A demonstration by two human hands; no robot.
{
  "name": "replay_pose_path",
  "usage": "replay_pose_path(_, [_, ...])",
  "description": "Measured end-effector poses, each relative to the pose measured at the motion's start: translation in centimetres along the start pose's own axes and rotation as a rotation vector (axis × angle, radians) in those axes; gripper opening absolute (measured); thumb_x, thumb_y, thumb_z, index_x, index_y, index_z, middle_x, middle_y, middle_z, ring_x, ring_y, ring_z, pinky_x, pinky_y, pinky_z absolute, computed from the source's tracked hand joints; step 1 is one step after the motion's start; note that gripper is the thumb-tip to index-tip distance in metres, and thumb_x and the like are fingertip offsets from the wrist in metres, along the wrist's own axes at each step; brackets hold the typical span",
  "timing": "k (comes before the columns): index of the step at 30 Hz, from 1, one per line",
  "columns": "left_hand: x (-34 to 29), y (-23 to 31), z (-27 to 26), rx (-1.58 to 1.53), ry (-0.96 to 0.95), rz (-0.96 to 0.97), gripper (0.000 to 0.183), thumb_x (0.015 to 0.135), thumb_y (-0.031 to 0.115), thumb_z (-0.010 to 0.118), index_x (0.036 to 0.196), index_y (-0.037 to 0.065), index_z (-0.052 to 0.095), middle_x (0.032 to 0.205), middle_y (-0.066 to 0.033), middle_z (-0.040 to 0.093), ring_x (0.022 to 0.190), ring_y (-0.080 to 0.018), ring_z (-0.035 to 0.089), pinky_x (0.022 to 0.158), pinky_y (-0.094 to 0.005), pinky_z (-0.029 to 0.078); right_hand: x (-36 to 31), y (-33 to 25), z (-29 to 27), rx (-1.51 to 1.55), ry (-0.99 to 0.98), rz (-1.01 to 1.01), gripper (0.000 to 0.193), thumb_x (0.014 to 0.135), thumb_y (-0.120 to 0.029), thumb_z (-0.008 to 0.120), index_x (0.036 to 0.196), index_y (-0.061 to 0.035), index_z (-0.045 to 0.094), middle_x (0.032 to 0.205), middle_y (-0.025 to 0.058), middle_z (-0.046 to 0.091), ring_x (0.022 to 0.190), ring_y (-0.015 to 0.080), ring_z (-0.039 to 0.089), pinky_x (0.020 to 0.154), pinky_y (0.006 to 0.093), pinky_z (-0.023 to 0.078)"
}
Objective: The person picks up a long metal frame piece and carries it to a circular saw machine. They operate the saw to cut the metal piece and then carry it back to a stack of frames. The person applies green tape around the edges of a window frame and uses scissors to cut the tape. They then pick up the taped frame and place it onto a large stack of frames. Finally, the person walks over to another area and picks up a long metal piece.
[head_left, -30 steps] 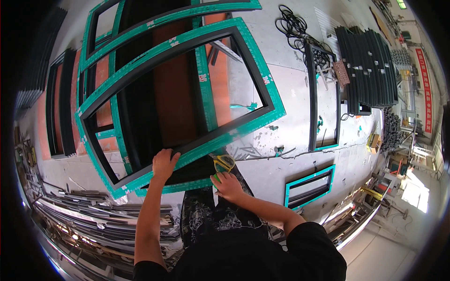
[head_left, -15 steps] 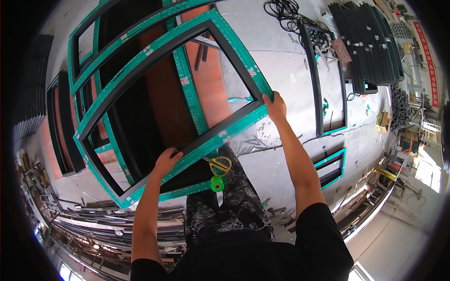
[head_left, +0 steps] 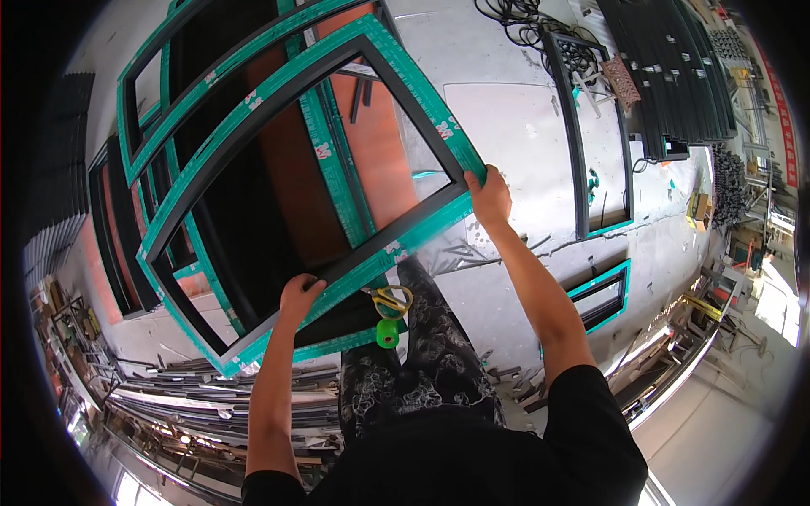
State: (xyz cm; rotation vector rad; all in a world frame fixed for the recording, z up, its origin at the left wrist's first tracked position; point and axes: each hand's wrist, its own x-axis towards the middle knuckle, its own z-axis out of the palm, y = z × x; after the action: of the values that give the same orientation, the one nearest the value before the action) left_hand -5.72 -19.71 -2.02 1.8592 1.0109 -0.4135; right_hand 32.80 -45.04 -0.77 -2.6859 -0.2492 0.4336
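A rectangular window frame (head_left: 392,250), dark grey with green protective film on its faces, is held tilted in front of me. My left hand (head_left: 301,298) is closed round its near rail, towards the left. At the near right corner my right hand (head_left: 491,196) grips the same frame, thumb on top and the other fingers mostly hidden behind it. Through its opening, further green-filmed frames and a reddish-brown board (head_left: 384,148) show. Just below the near rail, by my legs, are yellow-handled scissors (head_left: 391,301) and a bright green roll (head_left: 387,334).
More green-filmed frames (head_left: 169,110) stand beyond the held one. On the floor to the right lie a long dark frame (head_left: 576,160) and a small green-edged frame (head_left: 601,295). Black cable coils (head_left: 515,21) and dark profile bundles (head_left: 666,76) lie far right; long strips (head_left: 219,401) fill the lower left.
The view has shifted slightly. Both hands keep their hold on the window frame, which stays at nearly the same tilt.
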Motion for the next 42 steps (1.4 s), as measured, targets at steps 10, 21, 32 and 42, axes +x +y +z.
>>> replay_pose_path(10, [-1.6, 0.7, 0.6, 0.169, 0.149, 0.165, 0.044, 0.087, 0.044, 0.068, 0.108, 0.006, 0.068, 0.106, -0.0145, 0.067, 0.099, -0.0332, 0.064, 0.087, -0.0426, 0.049, -4.2, -0.5, -0.6, -0.051, 0.177, -0.183, 0.061, 0.087, -0.029, 0.071, 0.136, 0.0009, 0.049, 0.137, 0.0220, 0.052, 0.127, 0.0413, 0.047, 0.106, 0.0478, 0.039])
replay_pose_path(21, [-13.2, -12.2, -5.4, 0.403, 0.469, 0.267, 0.055, 0.086, 0.028, 0.069, 0.132, 0.003, 0.053, 0.127, -0.0183, 0.056, 0.120, -0.0390, 0.050, 0.104, -0.0472, 0.038, -37.2, -3.9, 4.4, -0.075, -0.339, -0.224, 0.072, 0.077, -0.032, 0.079, 0.136, -0.0074, 0.046, 0.129, 0.0187, 0.056, 0.119, 0.0386, 0.052, 0.096, 0.0477, 0.047])
replay_pose_path(32, [-19.7, -4.4, -6.3, 0.036, 0.165, 0.592, 0.047, 0.085, 0.019, 0.072, 0.129, 0.008, 0.058, 0.122, -0.0171, 0.061, 0.116, -0.0376, 0.056, 0.099, -0.0466, 0.045, -38.4, -5.7, 7.5, 0.616, -0.463, 0.102, 0.055, 0.082, -0.012, 0.079, 0.129, -0.0017, 0.051, 0.102, 0.0116, 0.066, 0.087, 0.0192, 0.068, 0.069, 0.0307, 0.057])
replay_pose_path(42, [-22.9, 3.6, -9.8, -0.374, -0.035, 0.560, 0.046, 0.079, 0.005, 0.078, 0.122, 0.003, 0.062, 0.120, -0.0115, 0.060, 0.112, -0.0267, 0.062, 0.092, -0.0350, 0.054, -40.8, -16.8, -2.0, 1.397, -0.903, 0.257, 0.052, 0.095, -0.023, 0.066, 0.139, -0.0039, 0.046, 0.123, 0.0138, 0.059, 0.107, 0.0237, 0.064, 0.091, 0.0383, 0.057])
